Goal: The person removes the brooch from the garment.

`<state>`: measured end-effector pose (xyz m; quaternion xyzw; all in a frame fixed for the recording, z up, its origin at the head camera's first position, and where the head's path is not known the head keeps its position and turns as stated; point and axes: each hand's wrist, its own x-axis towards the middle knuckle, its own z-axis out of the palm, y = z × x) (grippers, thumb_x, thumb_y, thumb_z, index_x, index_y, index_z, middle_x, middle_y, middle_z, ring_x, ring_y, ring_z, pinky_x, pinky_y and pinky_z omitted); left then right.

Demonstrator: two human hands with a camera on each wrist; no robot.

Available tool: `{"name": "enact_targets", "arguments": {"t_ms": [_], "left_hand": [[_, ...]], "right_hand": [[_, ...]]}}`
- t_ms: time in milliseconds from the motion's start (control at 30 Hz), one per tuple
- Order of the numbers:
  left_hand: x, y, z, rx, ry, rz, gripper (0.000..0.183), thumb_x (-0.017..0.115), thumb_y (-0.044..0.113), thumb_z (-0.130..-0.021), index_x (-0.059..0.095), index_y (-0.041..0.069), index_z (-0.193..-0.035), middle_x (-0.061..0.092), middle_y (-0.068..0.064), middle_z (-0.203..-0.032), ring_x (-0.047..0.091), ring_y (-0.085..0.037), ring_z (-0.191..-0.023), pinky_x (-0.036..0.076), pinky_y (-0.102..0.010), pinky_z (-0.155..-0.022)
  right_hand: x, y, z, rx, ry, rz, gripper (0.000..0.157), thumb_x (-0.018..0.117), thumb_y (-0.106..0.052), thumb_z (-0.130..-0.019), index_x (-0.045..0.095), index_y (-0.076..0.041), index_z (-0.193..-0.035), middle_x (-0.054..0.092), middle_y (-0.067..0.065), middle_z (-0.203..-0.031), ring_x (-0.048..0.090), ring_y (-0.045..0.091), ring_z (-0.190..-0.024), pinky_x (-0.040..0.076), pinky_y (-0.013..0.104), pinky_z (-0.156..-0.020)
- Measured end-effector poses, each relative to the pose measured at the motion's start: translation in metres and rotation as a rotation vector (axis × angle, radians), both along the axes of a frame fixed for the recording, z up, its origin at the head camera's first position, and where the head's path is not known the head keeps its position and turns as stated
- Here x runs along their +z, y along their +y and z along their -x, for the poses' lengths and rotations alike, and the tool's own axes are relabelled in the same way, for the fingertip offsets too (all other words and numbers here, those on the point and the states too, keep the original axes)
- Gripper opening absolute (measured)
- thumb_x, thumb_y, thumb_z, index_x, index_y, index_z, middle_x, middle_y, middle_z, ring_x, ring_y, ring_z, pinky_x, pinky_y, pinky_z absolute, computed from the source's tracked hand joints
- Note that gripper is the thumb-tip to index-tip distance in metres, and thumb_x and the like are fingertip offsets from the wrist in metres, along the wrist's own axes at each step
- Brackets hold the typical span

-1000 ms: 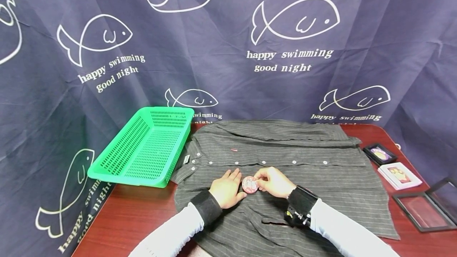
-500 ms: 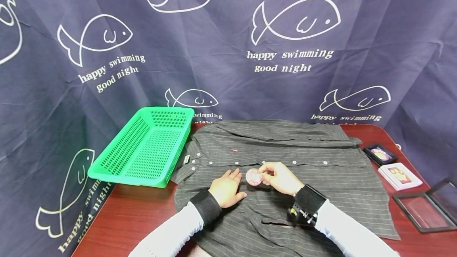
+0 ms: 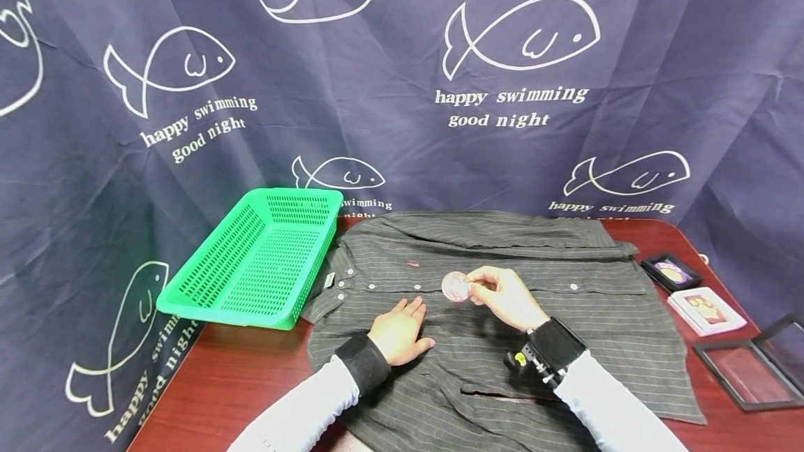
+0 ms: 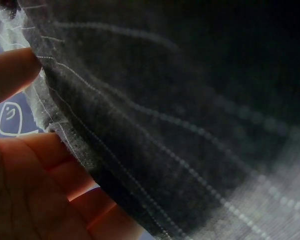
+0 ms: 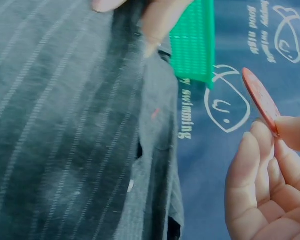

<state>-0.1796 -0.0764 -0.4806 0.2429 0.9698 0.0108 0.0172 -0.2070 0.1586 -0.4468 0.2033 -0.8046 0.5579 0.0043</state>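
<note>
A dark grey pinstriped button shirt (image 3: 597, 333) lies spread over the table. My left hand (image 3: 397, 335) rests palm down on it, fingers extended, just below the button placket; the left wrist view shows the thumb and fingers (image 4: 65, 170) against the striped cloth (image 4: 154, 135). Between thumb and fingertips, my right hand (image 3: 510, 298) pinches a thin, round pinkish-red disc (image 3: 456, 287) by its right edge. Seen edge-on from the right wrist, the disc (image 5: 260, 97) is held clear of the shirt (image 5: 65, 125). Its print is washed out by glare.
At the left stands a green perforated plastic basket (image 3: 314, 267), overlapping the collar side. On the right of the table are a small black-framed item (image 3: 659, 283), a white square item with a paw picture (image 3: 697, 319) and an unfolded black frame (image 3: 731, 396). A printed curtain (image 3: 389, 117) hangs behind.
My right hand has lifted the disc off the shirt and carried it up and slightly right, toward the button line. The left hand has stayed in place.
</note>
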Motion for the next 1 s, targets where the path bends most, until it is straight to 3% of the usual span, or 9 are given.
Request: {"name": "enact_targets", "arguments": {"t_ms": [233, 567, 800, 1000], "left_hand": [[-0.0077, -0.0001, 0.0028, -0.007, 0.032, 0.004, 0.068, 0.063, 0.053, -0.088, 0.056, 0.008, -0.137, 0.054, -0.007, -0.145, 0.054, -0.031, -0.131, 0.048, -0.04, -0.104], [-0.007, -0.0005, 0.0033, -0.008, 0.032, 0.0, 0.068, 0.064, 0.053, -0.087, 0.056, 0.007, -0.137, 0.054, -0.007, -0.145, 0.054, -0.031, -0.131, 0.047, -0.039, -0.105], [-0.0078, -0.0011, 0.0039, -0.005, 0.022, -0.003, 0.068, 0.064, 0.053, -0.088, 0.056, 0.007, -0.138, 0.053, -0.007, -0.146, 0.054, -0.031, -0.131, 0.047, -0.04, -0.104], [-0.0076, -0.0009, 0.0042, -0.002, 0.019, -0.004, 0.069, 0.064, 0.053, -0.088, 0.056, 0.007, -0.138, 0.053, -0.007, -0.146, 0.053, -0.031, -0.131, 0.047, -0.04, -0.104]], "right_hand": [[0.0042, -0.0006, 0.0033, -0.052, -0.004, 0.043, 0.017, 0.065, -0.001, -0.089, 0.066, 0.012, -0.101, 0.07, 0.025, -0.091, 0.066, 0.005, -0.069, 0.056, 0.02, -0.066], [0.0082, -0.0019, 0.0066, -0.07, -0.002, 0.152, 0.02, 0.061, 0.002, -0.091, 0.062, 0.015, -0.105, 0.068, 0.027, -0.091, 0.065, 0.002, -0.072, 0.056, 0.019, -0.069], [0.0087, -0.0034, 0.0089, -0.086, 0.002, 0.219, 0.021, 0.062, 0.0, -0.092, 0.062, 0.017, -0.103, 0.069, -0.005, -0.08, 0.065, 0.003, -0.069, 0.057, 0.02, -0.067], [0.0045, -0.0017, 0.0092, -0.097, -0.015, 0.268, 0.021, 0.061, 0.003, -0.091, 0.059, 0.019, -0.104, 0.067, -0.013, -0.078, 0.065, 0.003, -0.068, 0.057, 0.02, -0.066]]}}
